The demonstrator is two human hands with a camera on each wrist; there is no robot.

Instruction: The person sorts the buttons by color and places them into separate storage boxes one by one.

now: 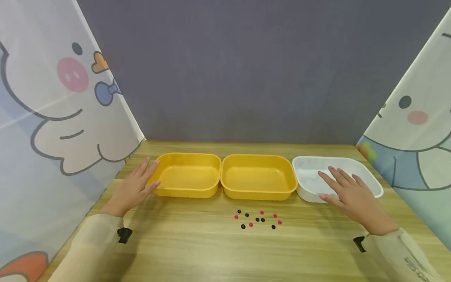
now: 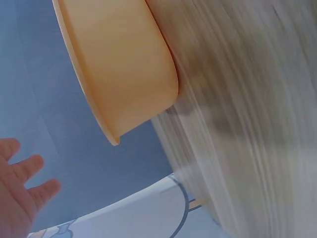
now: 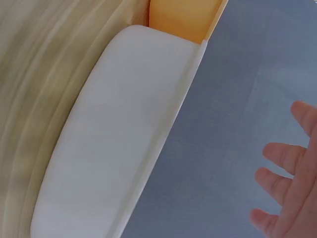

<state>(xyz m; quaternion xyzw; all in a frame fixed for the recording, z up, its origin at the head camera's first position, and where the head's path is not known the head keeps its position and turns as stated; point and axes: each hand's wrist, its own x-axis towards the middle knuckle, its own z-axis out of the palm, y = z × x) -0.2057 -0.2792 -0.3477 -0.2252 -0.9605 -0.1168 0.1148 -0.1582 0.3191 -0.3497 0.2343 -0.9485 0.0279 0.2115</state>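
Observation:
My left hand (image 1: 132, 190), fingers spread, is at the left end of a yellow tray (image 1: 186, 193) and holds nothing; whether it touches the rim I cannot tell. A second yellow tray (image 1: 258, 195) stands beside the first, in the middle. At the right, my right hand (image 1: 356, 199) hovers with extended fingers over the front of a white tray (image 1: 306, 194), covering part of it. Several small round pieces like buttons, black (image 1: 243, 226) and pink (image 1: 251, 225), lie scattered on the table before the middle tray. In the wrist views, the orange-looking tray (image 2: 124, 64) and white tray (image 3: 119, 114) appear from the side.
The wood-grain table (image 1: 197, 250) ends at a grey back wall (image 1: 225, 70). Cartoon-printed sheets bound it at the left (image 1: 70, 129) and right (image 1: 415, 129). The trays stand in a row along the back. Dark wrist mounts (image 1: 124, 235) show at the cuffs.

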